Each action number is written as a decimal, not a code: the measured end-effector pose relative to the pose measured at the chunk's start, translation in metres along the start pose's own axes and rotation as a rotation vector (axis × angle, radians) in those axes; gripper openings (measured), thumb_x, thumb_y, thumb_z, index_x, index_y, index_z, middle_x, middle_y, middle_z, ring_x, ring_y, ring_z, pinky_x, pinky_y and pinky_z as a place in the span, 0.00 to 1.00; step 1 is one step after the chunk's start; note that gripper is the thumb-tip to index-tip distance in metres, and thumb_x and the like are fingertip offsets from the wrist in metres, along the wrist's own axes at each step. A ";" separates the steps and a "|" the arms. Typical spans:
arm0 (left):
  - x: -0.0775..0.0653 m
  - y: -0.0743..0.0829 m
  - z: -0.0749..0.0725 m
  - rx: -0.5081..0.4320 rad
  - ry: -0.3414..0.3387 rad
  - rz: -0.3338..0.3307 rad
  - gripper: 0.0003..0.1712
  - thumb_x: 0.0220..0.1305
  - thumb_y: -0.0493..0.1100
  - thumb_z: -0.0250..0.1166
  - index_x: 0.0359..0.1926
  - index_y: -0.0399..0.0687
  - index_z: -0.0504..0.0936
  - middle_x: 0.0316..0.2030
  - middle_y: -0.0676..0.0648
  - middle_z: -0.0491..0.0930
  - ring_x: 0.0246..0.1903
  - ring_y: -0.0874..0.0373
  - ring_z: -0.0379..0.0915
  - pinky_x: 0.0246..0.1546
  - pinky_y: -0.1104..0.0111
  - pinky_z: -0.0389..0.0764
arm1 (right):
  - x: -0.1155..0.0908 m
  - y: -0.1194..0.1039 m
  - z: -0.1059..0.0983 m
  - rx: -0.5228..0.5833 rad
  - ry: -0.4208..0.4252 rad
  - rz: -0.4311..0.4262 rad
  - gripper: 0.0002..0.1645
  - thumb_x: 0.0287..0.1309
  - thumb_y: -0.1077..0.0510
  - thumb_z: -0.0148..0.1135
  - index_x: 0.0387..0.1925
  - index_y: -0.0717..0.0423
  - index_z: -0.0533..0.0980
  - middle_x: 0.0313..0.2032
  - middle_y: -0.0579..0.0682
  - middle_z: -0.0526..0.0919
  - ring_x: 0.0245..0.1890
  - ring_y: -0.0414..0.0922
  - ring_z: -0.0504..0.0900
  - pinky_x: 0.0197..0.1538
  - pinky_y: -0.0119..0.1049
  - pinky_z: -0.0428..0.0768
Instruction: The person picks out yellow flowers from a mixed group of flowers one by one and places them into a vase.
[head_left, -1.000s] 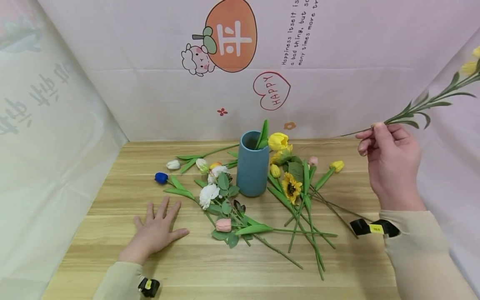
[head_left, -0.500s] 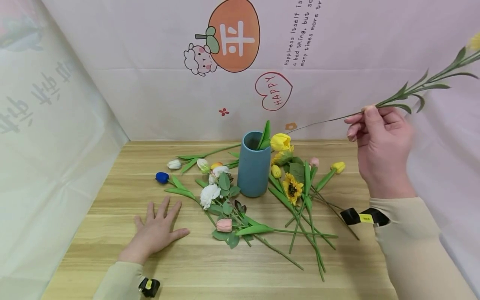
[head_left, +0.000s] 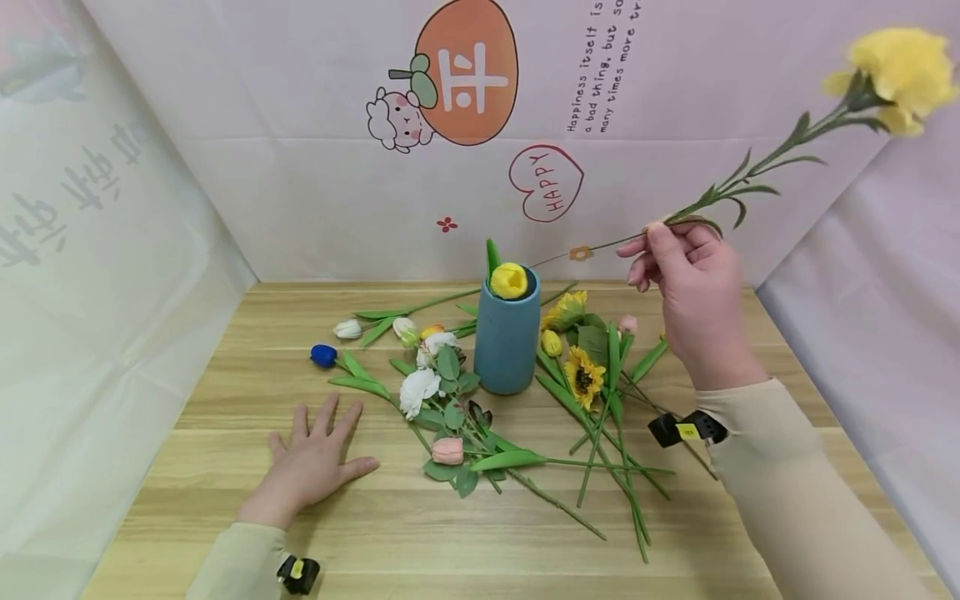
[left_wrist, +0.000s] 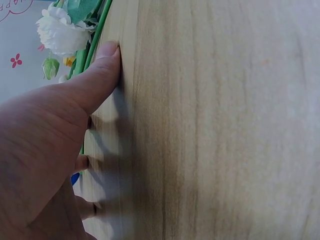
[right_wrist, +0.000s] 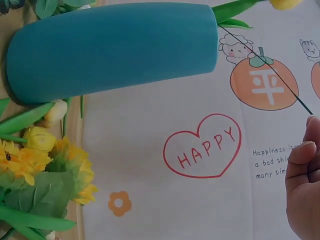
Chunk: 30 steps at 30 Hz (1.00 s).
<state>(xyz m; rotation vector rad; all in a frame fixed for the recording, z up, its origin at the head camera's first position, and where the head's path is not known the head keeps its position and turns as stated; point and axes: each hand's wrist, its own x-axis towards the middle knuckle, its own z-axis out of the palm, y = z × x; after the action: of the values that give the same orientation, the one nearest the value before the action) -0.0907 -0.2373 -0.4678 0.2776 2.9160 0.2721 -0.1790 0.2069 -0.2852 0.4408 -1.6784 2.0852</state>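
Note:
Pinched by its thin stem, a yellow carnation point(head_left: 896, 75) slants down to the left from my right hand point(head_left: 697, 292). The stem's lower end reaches the mouth of the blue vase point(head_left: 507, 350); how far in it sits, I cannot tell. A yellow tulip point(head_left: 510, 281) with a green leaf leans over the vase's front rim. In the right wrist view the stem point(right_wrist: 280, 74) runs from my fingers to the vase mouth. My left hand point(head_left: 311, 462) rests on the wooden table point(head_left: 420, 550) with fingers spread, below a blue tulip point(head_left: 323, 356).
White roses point(head_left: 420, 392), a pink tulip point(head_left: 447, 451) and several white tulips lie left and in front of the vase. Sunflowers point(head_left: 583, 377) and yellow tulips point(head_left: 551, 342) lie to its right, stems crossing. A printed cloth point(head_left: 315, 183) hangs behind the table.
My right hand has moved left, bringing the carnation's stem end to the vase and its bloom fully into view. The vase's tulip has swung from the right side to the front. My left hand stays.

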 end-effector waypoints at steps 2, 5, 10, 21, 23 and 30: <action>0.000 0.000 0.000 0.001 0.000 0.000 0.53 0.57 0.77 0.53 0.75 0.57 0.51 0.74 0.35 0.43 0.64 0.20 0.34 0.47 0.18 0.41 | 0.000 0.000 0.002 -0.023 -0.008 -0.011 0.17 0.66 0.59 0.58 0.41 0.75 0.71 0.31 0.62 0.84 0.19 0.48 0.76 0.24 0.31 0.75; 0.000 0.000 0.001 0.001 -0.003 -0.002 0.53 0.57 0.77 0.53 0.75 0.57 0.51 0.74 0.35 0.43 0.64 0.19 0.34 0.47 0.18 0.40 | 0.003 -0.002 0.003 -0.024 -0.006 -0.041 0.14 0.66 0.61 0.57 0.40 0.74 0.72 0.30 0.62 0.84 0.18 0.48 0.76 0.23 0.31 0.75; -0.001 0.002 0.000 -0.003 -0.007 -0.002 0.53 0.57 0.77 0.54 0.75 0.57 0.51 0.74 0.35 0.42 0.64 0.19 0.34 0.47 0.18 0.40 | 0.007 -0.009 0.000 0.010 0.040 -0.086 0.11 0.64 0.64 0.59 0.36 0.73 0.73 0.26 0.62 0.84 0.15 0.49 0.76 0.21 0.31 0.75; -0.001 0.004 -0.002 -0.006 -0.007 0.001 0.52 0.58 0.75 0.55 0.75 0.56 0.52 0.73 0.34 0.42 0.64 0.19 0.34 0.47 0.18 0.40 | 0.005 -0.007 0.010 -0.298 -0.064 0.016 0.17 0.67 0.54 0.57 0.41 0.67 0.73 0.32 0.60 0.83 0.22 0.50 0.76 0.28 0.31 0.76; -0.001 0.004 -0.002 -0.007 -0.005 0.002 0.52 0.58 0.75 0.55 0.75 0.56 0.52 0.73 0.34 0.42 0.64 0.19 0.34 0.47 0.18 0.39 | 0.006 -0.006 0.013 -0.284 -0.067 0.014 0.16 0.67 0.54 0.57 0.41 0.67 0.72 0.32 0.60 0.83 0.21 0.50 0.75 0.27 0.31 0.76; 0.000 0.002 -0.002 -0.008 -0.008 0.001 0.53 0.58 0.76 0.54 0.75 0.56 0.51 0.73 0.34 0.42 0.64 0.19 0.34 0.47 0.18 0.39 | 0.013 -0.015 0.010 -0.089 0.075 -0.111 0.11 0.64 0.61 0.60 0.38 0.69 0.73 0.24 0.60 0.82 0.14 0.48 0.74 0.20 0.29 0.74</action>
<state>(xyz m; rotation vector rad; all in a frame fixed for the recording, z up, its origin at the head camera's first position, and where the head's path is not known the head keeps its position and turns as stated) -0.0904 -0.2356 -0.4657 0.2787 2.9067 0.2829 -0.1830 0.2016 -0.2636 0.4122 -1.6576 1.9165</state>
